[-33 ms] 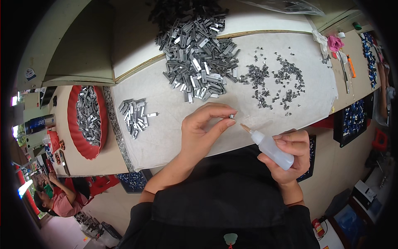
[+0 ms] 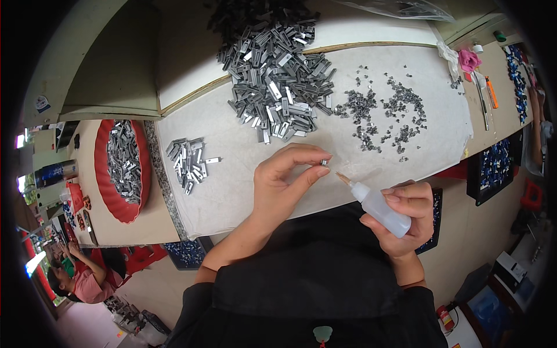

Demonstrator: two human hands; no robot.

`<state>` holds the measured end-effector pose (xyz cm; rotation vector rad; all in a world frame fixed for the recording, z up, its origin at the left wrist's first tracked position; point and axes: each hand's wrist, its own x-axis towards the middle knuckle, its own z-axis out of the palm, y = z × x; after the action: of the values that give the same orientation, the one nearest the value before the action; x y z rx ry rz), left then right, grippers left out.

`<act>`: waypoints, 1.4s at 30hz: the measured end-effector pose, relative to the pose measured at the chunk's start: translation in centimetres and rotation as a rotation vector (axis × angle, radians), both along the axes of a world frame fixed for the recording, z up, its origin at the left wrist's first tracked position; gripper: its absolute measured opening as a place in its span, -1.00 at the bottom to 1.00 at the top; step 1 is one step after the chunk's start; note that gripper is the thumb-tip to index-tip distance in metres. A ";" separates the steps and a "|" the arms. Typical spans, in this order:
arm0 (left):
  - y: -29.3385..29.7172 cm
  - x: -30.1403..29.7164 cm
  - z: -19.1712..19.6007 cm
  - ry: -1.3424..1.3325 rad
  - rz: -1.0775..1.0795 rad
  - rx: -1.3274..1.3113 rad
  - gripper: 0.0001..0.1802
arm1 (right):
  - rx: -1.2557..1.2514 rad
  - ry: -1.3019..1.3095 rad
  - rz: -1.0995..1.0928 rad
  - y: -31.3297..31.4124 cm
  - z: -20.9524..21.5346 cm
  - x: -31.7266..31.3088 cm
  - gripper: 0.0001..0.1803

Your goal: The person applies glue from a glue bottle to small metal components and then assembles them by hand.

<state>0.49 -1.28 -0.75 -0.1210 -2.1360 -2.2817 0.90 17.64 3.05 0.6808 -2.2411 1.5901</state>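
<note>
My left hand (image 2: 285, 181) pinches a small grey metal-looking part (image 2: 325, 163) between thumb and forefinger; most of it is hidden by the fingertips. In my right hand (image 2: 409, 216) is a translucent white squeeze bottle (image 2: 384, 212), tilted so its thin brownish tip (image 2: 342, 177) points up and left. That tip is close to the pinched part, with a slight gap between them. Beyond my left hand lies a large heap of grey oblong pieces (image 2: 278, 87). Tiny dark parts (image 2: 361, 107) are scattered farther right on the white sheet (image 2: 232, 197).
A smaller group of oblong pieces (image 2: 188, 164) lies at left. Past it stands a red scalloped basket (image 2: 145, 174) of similar pieces. An orange cutter (image 2: 491, 93) and pink cloth (image 2: 469, 60) rest at right. A black tray (image 2: 479, 194) holds blue and white parts. Another person (image 2: 87, 278) sits far left.
</note>
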 end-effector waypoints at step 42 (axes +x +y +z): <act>0.4 0.0 0.2 -0.038 0.007 0.145 -0.80 | 0.310 -0.353 -0.103 1.4 -2.1 -14.3 -0.85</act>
<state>0.45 -0.90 -0.56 -0.0680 -1.9750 -2.4437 -13.44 19.04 0.98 0.3680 -2.7678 1.4161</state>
